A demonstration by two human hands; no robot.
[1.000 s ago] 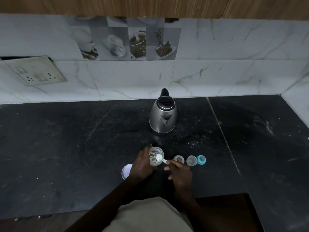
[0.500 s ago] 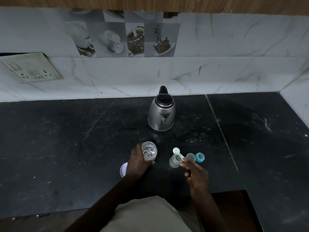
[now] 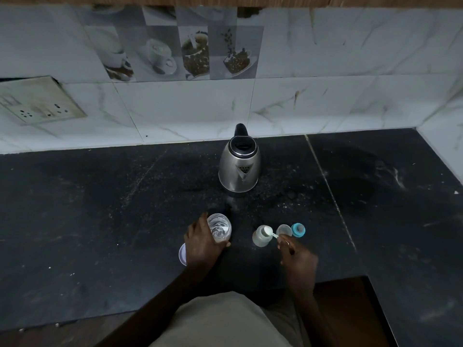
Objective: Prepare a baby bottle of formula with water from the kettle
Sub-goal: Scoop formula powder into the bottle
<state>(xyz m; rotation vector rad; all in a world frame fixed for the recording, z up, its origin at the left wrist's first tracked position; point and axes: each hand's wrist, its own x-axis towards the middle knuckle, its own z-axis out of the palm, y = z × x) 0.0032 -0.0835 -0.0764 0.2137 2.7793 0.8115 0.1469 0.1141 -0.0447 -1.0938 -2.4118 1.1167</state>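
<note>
Black speckled stone tabletop point(image 3: 100, 221) set against a white marble-tile wall point(image 3: 350, 71), seen from above.

1. Left grip point(image 3: 203, 244): fingers and thumb are curled round the side of a clear plastic baby bottle point(image 3: 220, 229), grasping it. The bottle stands upright on the tabletop with its long axis vertical and its open mouth pointing up.

2. Right grip point(image 3: 298, 259): the fingertips pinch the handle end of a small white plastic scoop point(image 3: 269, 231). The scoop's long axis slants away from this grip toward the left grip. Its bowl sits at the mouth of a small translucent jar point(image 3: 259, 240), which stands between the two grips. Whether the bowl touches the rim cannot be told.

3. Clear domed cap point(image 3: 284, 229) and teal plastic ring point(image 3: 298, 230): side by side, just beyond the right grip's fingertips.

4. Pale round lid point(image 3: 182, 254): lies flat at the outer side of the left grip, partly hidden by it.

5. Stainless steel kettle with black handle point(image 3: 239, 169): upright, well beyond both grips, spout facing the person.

6. Grey socket plate point(image 3: 37, 106): on the wall, far to the left.
</note>
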